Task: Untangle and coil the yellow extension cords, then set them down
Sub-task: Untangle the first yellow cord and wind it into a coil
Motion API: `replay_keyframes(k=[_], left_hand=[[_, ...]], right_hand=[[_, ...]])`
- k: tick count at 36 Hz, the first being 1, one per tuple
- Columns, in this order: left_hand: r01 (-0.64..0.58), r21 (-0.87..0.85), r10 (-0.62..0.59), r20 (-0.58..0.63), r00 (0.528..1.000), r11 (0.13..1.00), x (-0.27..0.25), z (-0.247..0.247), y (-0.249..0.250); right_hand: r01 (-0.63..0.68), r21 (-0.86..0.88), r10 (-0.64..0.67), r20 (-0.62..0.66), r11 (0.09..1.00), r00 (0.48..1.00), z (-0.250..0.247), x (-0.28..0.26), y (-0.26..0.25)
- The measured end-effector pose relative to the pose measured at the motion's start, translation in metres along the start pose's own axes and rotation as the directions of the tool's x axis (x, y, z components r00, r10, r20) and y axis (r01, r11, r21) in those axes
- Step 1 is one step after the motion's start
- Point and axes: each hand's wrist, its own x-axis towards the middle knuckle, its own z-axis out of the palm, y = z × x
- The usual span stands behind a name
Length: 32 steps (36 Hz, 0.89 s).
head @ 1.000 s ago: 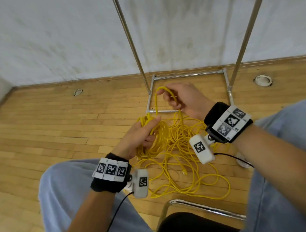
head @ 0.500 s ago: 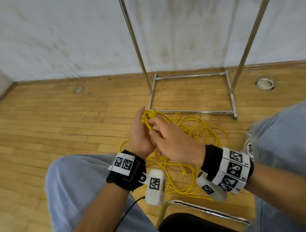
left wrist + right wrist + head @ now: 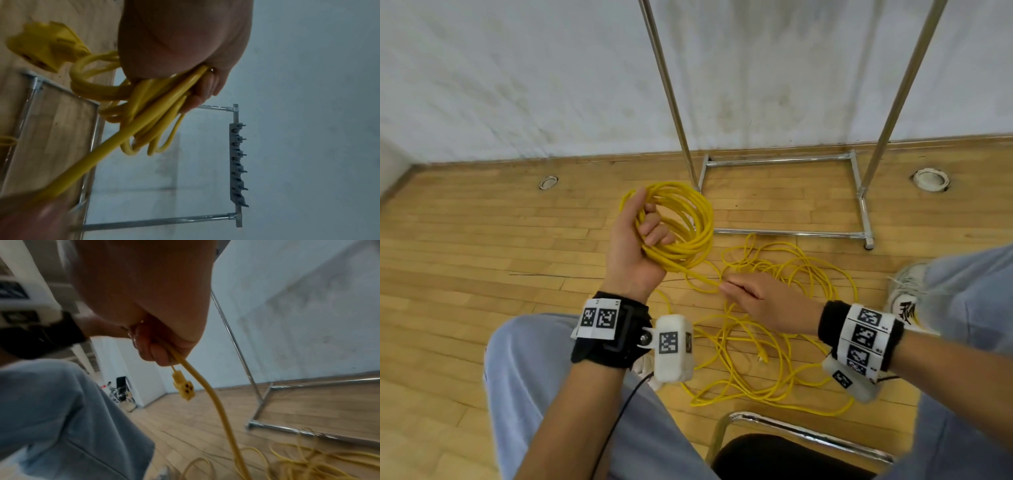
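Since half a second ago the two hands have separated: left hand [image 3: 635,240] has risen toward the far side with the coil [image 3: 681,222], right hand [image 3: 763,301] has dropped back toward the near right. Left hand's fingers are curled through the coil's loops and grip the bundle; in the left wrist view a yellow socket end [image 3: 47,47] sticks out at the bundle's edge. One strand runs from the coil down to the right hand, whose fingers [image 3: 152,352] are closed round the cord [image 3: 216,405]. Loose cord [image 3: 791,329] lies in tangled loops on the wooden floor [image 3: 482,257] between the person's knees, near side of the metal rack base [image 3: 784,197]. Chair edge [image 3: 801,435] is at near centre.
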Motion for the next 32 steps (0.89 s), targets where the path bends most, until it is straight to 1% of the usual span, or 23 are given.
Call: replay_keyframes(k=[2,4,6,8,10,12,13,15,18,22,25,28,32], left_hand=[[-0.008,0.024,0.006,0.066,0.998,1.000,-0.004,0.000,0.009],[0.018,0.053,-0.026,0.166,0.986,0.998,-0.008,-0.001,0.016],[0.056,0.107,-0.083,0.274,0.958,0.993,-0.010,-0.003,0.022],[0.090,0.183,-0.151,0.354,0.923,0.979,-0.014,-0.005,0.026],[0.122,0.255,-0.219,0.399,0.890,0.959,-0.016,-0.007,0.028],[0.143,0.334,-0.282,0.417,0.864,0.932,-0.019,-0.009,0.028],[0.153,0.380,-0.315,0.413,0.854,0.912,-0.019,-0.009,0.027],[0.167,0.481,-0.370,0.366,0.854,0.860,-0.020,-0.010,0.024],[0.168,0.658,-0.413,0.236,0.880,0.734,-0.021,-0.008,0.017],[0.122,0.829,-0.409,0.136,0.902,0.546,-0.021,-0.004,0.001],[0.114,0.887,-0.404,0.087,0.911,0.448,-0.021,-0.002,-0.010],[0.127,0.909,-0.377,0.036,0.925,0.396,-0.021,0.001,-0.021],[0.149,0.900,-0.289,-0.027,0.957,0.409,-0.021,0.005,-0.037]], right_hand=[[-0.068,0.008,0.068,0.010,0.998,0.998,-0.002,0.000,0.013],[-0.137,0.051,0.137,0.014,0.989,0.991,-0.005,0.000,0.026],[-0.211,0.102,0.211,0.014,0.972,0.977,-0.010,0.001,0.037],[-0.286,0.130,0.288,0.007,0.949,0.958,-0.015,0.002,0.048],[-0.360,0.155,0.365,-0.006,0.920,0.931,-0.021,0.002,0.057],[-0.437,0.186,0.449,-0.024,0.880,0.893,-0.026,0.005,0.063],[-0.464,0.201,0.480,-0.035,0.863,0.877,-0.027,0.008,0.065],[-0.493,0.254,0.522,-0.060,0.832,0.851,-0.031,0.017,0.064],[-0.469,0.406,0.536,-0.062,0.784,0.842,-0.040,0.032,0.050],[-0.463,0.554,0.558,-0.004,0.692,0.830,-0.057,0.047,0.032],[-0.498,0.592,0.563,0.090,0.633,0.822,-0.069,0.050,0.019],[-0.502,0.602,0.535,0.143,0.621,0.833,-0.078,0.048,0.000],[-0.486,0.589,0.511,0.139,0.646,0.848,-0.084,0.037,-0.028]])
